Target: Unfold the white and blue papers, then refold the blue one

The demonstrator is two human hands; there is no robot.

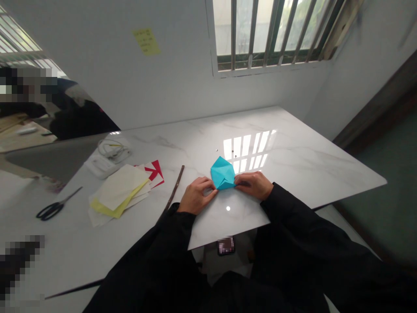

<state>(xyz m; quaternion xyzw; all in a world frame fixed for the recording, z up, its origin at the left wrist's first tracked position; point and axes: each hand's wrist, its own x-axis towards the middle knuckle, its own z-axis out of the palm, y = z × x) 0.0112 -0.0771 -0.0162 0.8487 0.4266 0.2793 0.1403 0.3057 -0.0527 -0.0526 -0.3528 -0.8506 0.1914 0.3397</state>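
Observation:
A folded piece of blue paper [223, 173] lies on the white marbled table in front of me, with creases and a small flap near its lower edge. My left hand [199, 194] pinches its lower left corner between thumb and fingers. On the other side, my right hand [254, 184] has its fingers closed on the lower right corner. Both hands rest low against the tabletop. A thin brown stick [176, 186] lies just left of my left hand, its near end hidden by my sleeve.
Left of the stick is a pile of cream and yellow paper [122, 193] with a red cut-out sheet [157, 174]. Black-handled scissors [54, 210] lie farther left. A white box with a cable [110, 152] stands behind. Tiny specks dot the table [325, 165] beyond the blue paper.

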